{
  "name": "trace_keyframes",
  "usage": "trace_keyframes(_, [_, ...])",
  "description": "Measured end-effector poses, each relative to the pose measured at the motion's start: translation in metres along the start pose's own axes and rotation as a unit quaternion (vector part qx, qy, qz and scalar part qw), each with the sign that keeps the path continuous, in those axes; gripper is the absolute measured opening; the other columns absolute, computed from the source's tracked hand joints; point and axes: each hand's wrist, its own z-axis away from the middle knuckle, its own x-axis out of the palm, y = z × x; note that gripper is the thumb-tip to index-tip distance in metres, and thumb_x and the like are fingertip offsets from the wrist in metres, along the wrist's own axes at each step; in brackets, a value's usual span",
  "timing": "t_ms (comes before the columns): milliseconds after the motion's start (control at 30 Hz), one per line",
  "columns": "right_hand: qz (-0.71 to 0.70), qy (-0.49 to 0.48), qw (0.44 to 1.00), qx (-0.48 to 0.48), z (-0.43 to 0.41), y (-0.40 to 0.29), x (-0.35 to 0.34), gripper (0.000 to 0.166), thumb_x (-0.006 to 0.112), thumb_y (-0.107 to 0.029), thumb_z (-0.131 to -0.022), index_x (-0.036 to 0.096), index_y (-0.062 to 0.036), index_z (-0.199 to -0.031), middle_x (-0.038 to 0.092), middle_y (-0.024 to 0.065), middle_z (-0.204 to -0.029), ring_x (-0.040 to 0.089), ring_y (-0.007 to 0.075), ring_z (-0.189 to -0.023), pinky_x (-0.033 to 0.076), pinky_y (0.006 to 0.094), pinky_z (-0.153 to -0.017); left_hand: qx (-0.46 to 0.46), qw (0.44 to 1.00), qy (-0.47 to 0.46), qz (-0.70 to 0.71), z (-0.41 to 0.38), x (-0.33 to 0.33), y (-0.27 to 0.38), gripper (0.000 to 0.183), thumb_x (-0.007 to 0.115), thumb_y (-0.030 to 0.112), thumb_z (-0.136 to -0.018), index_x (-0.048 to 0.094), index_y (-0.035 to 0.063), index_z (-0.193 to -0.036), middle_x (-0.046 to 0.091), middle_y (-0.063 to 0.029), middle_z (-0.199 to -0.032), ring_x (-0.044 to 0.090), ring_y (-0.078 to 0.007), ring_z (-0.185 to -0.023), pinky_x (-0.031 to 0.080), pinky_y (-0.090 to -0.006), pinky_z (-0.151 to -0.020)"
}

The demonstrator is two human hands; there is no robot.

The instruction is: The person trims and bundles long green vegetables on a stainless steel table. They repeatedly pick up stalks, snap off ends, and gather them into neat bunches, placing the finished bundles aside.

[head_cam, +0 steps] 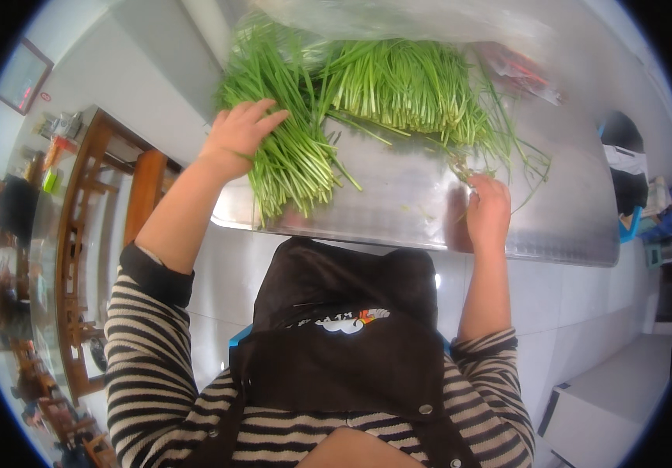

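Note:
A stainless steel table (388, 205) lies before me with two heaps of long green stalks, which look like garlic chives. My left hand (242, 131) rests with spread fingers on the left heap (295, 169), whose pale cut ends point towards me. The larger heap (406, 88) lies further back, partly under clear plastic. Near the table's front edge at the right, the fingertips of my right hand (488, 199) are closed on some small stalk scraps (464, 168). Loose thin stalks (532, 161) are scattered to the right of that hand.
Clear plastic sheeting (429, 20) covers the back of the table. A red-printed plastic bag (517, 70) lies at the back right. A pale wall (154, 64) borders the left. Wooden furniture (145, 193) stands at the left. A white box-like unit (605, 392) is at the lower right.

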Motion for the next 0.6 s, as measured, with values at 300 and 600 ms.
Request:
trace_keyframes(300, [-0.304,-0.110,0.938,-0.122,-0.025,-0.098,0.042,0.035,0.062,-0.001,-0.088,0.068,-0.0128,-0.120,0.065,0.0176,-0.121,0.066,0.0311,-0.104,0.054,0.0350,-0.085,-0.560,0.482,0.028,0.673,0.038,0.028,0.018,0.052,0.049,0.032,-0.104,0.039,0.0058,-0.148,0.051,-0.0143,-0.139,0.046,-0.0284,-0.131,0.035,-0.0425,-0.112])
trace_keyframes(600, [-0.330,-0.284,0.898,-0.067,-0.026,-0.209,0.102,0.062,0.059,-0.027,-0.095,0.039,0.0038,-0.145,0.046,0.0294,-0.144,0.043,0.0429,-0.135,0.036,0.0443,-0.113,-0.452,0.293,0.123,0.833,0.009,0.015,0.067,0.053,0.030,0.041,-0.108,0.045,0.0022,-0.141,0.055,-0.0171,-0.136,0.055,-0.0303,-0.122,0.045,-0.0464,-0.104])
